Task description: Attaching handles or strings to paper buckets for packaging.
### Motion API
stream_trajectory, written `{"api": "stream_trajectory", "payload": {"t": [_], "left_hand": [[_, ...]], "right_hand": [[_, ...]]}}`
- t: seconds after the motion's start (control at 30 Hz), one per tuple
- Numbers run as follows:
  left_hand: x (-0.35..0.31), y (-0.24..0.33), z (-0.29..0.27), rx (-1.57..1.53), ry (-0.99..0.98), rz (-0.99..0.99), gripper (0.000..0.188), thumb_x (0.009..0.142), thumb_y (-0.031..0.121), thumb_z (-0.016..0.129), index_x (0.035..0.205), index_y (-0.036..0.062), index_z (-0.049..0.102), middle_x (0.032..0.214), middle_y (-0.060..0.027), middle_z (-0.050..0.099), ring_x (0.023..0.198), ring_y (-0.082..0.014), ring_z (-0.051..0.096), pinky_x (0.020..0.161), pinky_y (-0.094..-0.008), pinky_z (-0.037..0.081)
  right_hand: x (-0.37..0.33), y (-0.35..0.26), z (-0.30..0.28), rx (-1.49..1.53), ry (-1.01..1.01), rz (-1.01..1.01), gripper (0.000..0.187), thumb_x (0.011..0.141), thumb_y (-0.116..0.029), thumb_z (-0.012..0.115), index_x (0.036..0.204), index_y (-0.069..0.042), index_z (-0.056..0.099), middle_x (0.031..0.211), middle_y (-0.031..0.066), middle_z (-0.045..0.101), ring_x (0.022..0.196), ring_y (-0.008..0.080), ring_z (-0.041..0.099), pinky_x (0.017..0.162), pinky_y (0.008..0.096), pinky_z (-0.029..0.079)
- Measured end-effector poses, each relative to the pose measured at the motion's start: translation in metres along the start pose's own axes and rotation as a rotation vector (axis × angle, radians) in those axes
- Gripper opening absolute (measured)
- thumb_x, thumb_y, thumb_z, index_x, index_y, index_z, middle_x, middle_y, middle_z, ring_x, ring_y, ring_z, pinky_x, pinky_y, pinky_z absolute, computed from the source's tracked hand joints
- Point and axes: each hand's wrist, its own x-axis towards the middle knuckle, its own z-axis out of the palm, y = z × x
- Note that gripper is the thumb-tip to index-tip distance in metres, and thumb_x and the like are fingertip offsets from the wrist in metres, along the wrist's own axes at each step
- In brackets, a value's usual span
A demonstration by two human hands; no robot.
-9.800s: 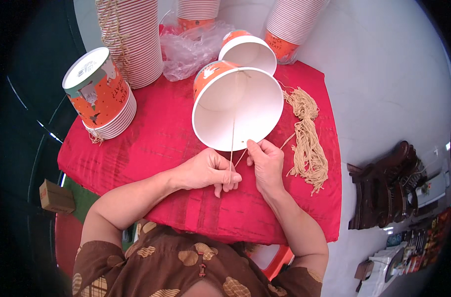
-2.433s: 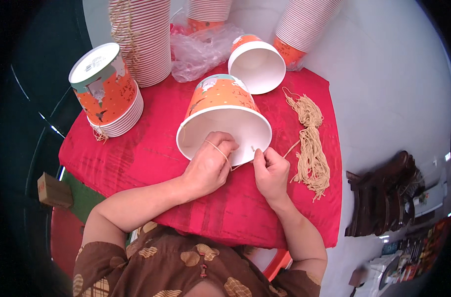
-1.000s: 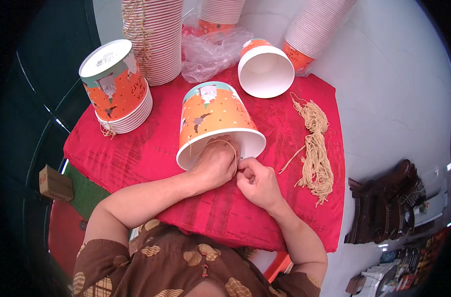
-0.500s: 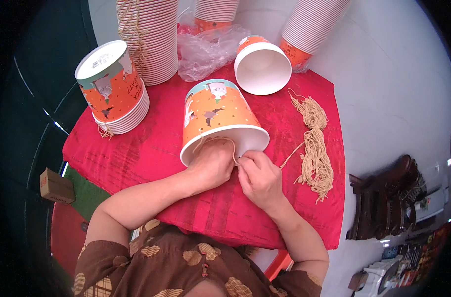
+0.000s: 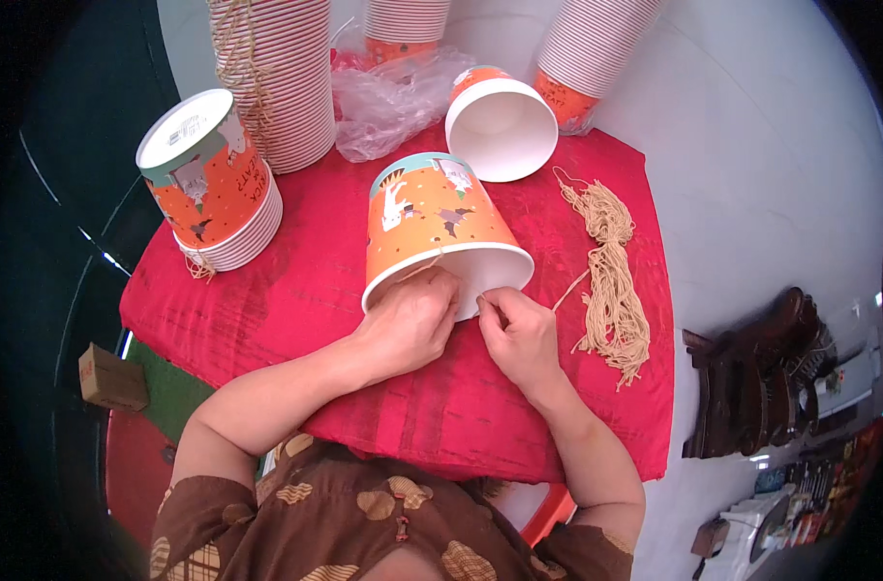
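On the red cloth (image 5: 267, 300), both hands' fingers pinch tan string (image 5: 417, 271) at the orange paper bucket (image 5: 432, 228).

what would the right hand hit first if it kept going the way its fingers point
The right hand points up and left at the rim of the orange paper bucket lying on its side, so it would probably meet that rim first. They already look nearly touching, though depth is unclear.

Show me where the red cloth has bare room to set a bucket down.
Bare red cloth lies between the upside-down bucket stack and the left hand, and below the right hand. Crowded: the back edge, with tall stacks, plastic wrap and the string bundle.
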Motion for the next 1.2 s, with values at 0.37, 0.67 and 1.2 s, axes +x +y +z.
{"api": "stream_trajectory", "payload": {"t": [0.37,0.67,1.2], "left_hand": [[-0.002,0.004,0.0,-0.13,-0.139,-0.119,0.007,0.081,0.003,0.056,0.081,-0.0036,0.054,0.095,-0.0214,0.064,0.084,-0.0382,0.064,0.074,-0.0442,0.051],[0.001,0.01,0.005,-0.182,-0.135,-0.202,0.01,0.087,0.007,0.056,0.085,-0.0028,0.055,0.08,-0.0206,0.065,0.077,-0.0356,0.066,0.069,-0.0427,0.052],[-0.003,-0.003,0.018,-0.139,-0.121,-0.149,0.006,0.086,0.002,0.06,0.091,-0.0012,0.06,0.089,-0.0228,0.065,0.087,-0.0394,0.065,0.073,-0.0452,0.051]], "right_hand": [[0.001,0.0,0.0,0.151,0.014,0.26,0.006,0.081,-0.005,0.064,0.078,0.0,0.066,0.07,0.0195,0.065,0.062,0.0342,0.067,0.055,0.0405,0.051],[0.005,-0.004,-0.002,0.329,-0.097,0.592,0.015,0.084,-0.008,0.059,0.079,0.004,0.066,0.062,0.017,0.064,0.052,0.0235,0.066,0.049,0.036,0.05],[0.006,-0.009,-0.007,0.568,-0.233,0.782,0.017,0.091,-0.01,0.054,0.089,0.005,0.063,0.073,0.0112,0.069,0.049,0.0137,0.062,0.039,0.0264,0.046]]}}
